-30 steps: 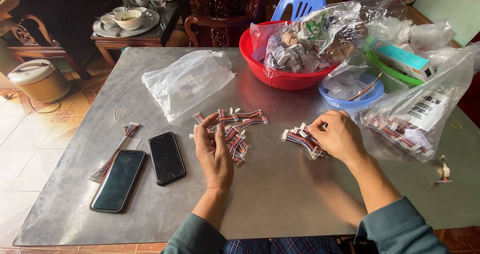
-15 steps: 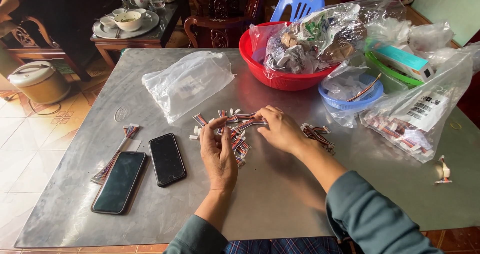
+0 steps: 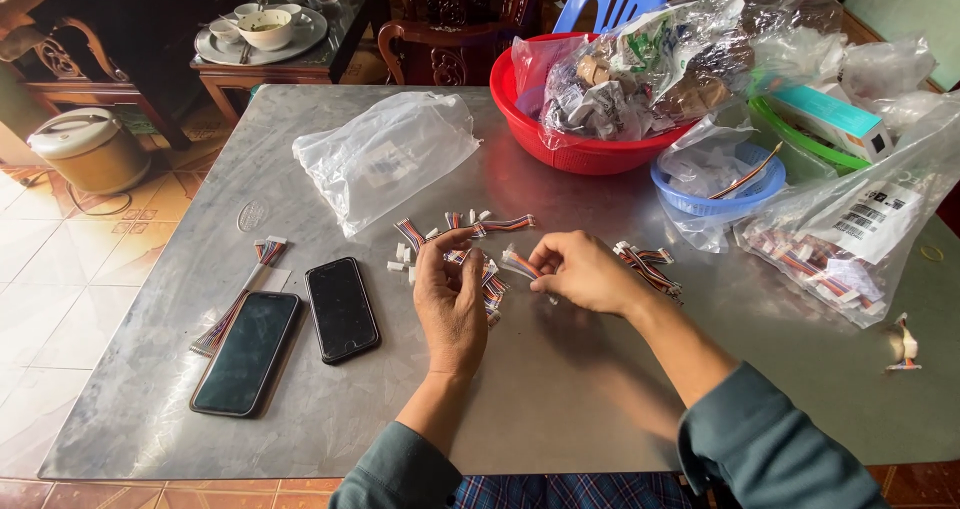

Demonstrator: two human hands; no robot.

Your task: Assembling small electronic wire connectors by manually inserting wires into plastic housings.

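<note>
Both my hands over the metal table (image 3: 560,409), close together near its middle. My left hand (image 3: 452,304) is raised palm-side toward me, fingers curled, thumb and forefinger pinched on one short multicoloured ribbon cable (image 3: 462,236) at the near edge of the loose pile of cables (image 3: 470,254). The pile lies under and just beyond that hand, some pieces fanned out toward the far side.

My right hand (image 3: 585,271) sits just right of the left, fingers bent inward, fingertips pressed on a second short cable (image 3: 522,264) whose white connector end points left toward the other hand. The two hands are near each other but not touching.

Just right of my right hand, a smaller bunch of cables (image 3: 650,267) lies flat on the table. Left of my left hand: two dark phones (image 3: 342,309) side by side, face up, and a longer cable bundle (image 3: 240,299) beside them. Far left of the pile, a clear plastic bag (image 3: 385,159). Far right, a red basin (image 3: 560,139) stuffed with bags, a blue bowl (image 3: 700,194), and a large clear bag (image 3: 860,229) holding more cables.
</note>
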